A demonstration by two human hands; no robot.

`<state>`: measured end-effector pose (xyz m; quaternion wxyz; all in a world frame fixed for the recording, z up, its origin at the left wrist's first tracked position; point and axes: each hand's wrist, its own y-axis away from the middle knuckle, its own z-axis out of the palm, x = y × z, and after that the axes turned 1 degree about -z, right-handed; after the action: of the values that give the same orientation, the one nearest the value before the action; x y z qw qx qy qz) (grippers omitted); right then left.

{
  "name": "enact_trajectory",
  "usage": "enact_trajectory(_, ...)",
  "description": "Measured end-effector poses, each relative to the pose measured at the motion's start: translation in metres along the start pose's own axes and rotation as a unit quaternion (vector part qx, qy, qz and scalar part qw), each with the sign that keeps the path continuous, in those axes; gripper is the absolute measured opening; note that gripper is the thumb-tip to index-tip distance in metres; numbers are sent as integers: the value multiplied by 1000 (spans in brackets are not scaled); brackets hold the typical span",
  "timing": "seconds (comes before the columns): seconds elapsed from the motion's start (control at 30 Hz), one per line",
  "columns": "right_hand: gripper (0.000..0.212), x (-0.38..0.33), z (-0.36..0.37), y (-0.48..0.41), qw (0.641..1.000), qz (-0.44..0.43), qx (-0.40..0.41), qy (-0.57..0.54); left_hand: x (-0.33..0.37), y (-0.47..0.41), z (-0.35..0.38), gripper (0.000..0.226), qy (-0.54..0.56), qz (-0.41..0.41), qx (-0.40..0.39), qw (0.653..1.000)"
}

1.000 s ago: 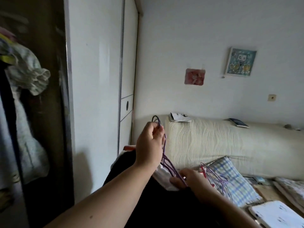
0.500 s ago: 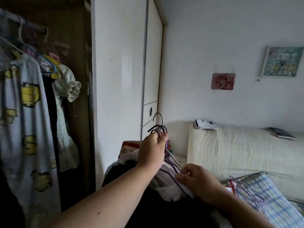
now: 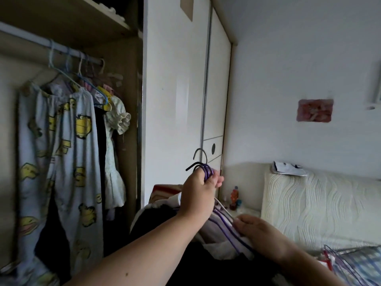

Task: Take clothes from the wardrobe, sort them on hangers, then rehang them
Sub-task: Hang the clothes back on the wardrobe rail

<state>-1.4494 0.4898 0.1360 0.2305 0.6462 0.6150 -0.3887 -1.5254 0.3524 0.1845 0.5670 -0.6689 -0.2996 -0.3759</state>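
Since a second ago I'm swinging round towards the wardrobe (image 3: 132, 58), so its rail (image 3: 61, 51) is sliding into view and the bed is drifting off to the right.

The bunch of hangers (image 3: 226, 228) is staying out in front of me, between wardrobe and bed, with the clothes (image 3: 212, 237) drooping off it. My left hand (image 3: 198, 195) is curling its fingers round all the hooks (image 3: 206, 171) at once, up top. That's keeping them lined up, and I'm guessing ready to go over the rail in one go. One grey hook is poking up higher than the purple ones.

My right hand (image 3: 259, 232) is gripping the hanger arms lower down, fingers closed over the purple wire. I reckon that's stopping the load swinging and the clothes slipping off.

Further out, a duck-print garment (image 3: 61, 141) is already hanging on the rail beside a white frilly one. The white sliding door (image 3: 175, 100) is standing right of that. There's the cream headboard (image 3: 319, 203) too, and spare hangers (image 3: 334, 256) lying on a checked pillow (image 3: 362, 263).

Labels-wise I'm getting nothing: the pink picture (image 3: 314, 110) and the papers on the headboard are too blurry to read.
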Motion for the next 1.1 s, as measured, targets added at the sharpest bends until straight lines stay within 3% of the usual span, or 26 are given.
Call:
enact_trajectory(0.2, 35, -4, -21, -6, 996, -13, 19, 89, 12, 13, -13, 25, 19, 33, 48, 998)
enact_trajectory(0.33, 30, -6, -34, -16, 998, 17, 57, 20, 15, 4, -28, 23, -7, 41, 86, 995)
enact_trajectory(0.4, 30, -13, -31, -16, 999, 13, 31, 9, 16, -3, -37, 23, -1, 21, 106, 994)
enact_trajectory(0.6, 30, -27, -11, -25, 983, -98, -21, 151, 16, -9, -63, 20, -79, 30, 150, 985)
enact_trajectory(0.8, 30, -68, 2, -17, 978, -134, -101, 123, 36, -12, -76, 24, 38, 22, 126, 991)
enact_trajectory(0.9, 51, -98, 13, -25, 983, -132, -114, 53, 45, -23, -92, 16, 34, 31, 130, 990)
enact_trajectory(0.97, 61, -122, 22, -34, 976, -159, -135, 70, 52, -35, -107, 19, 27, 42, 148, 988)
enact_trajectory(1.1, 40, -186, 39, -64, 961, -208, -154, 96, 74, -71, -157, 18, 18, 58, 197, 979)
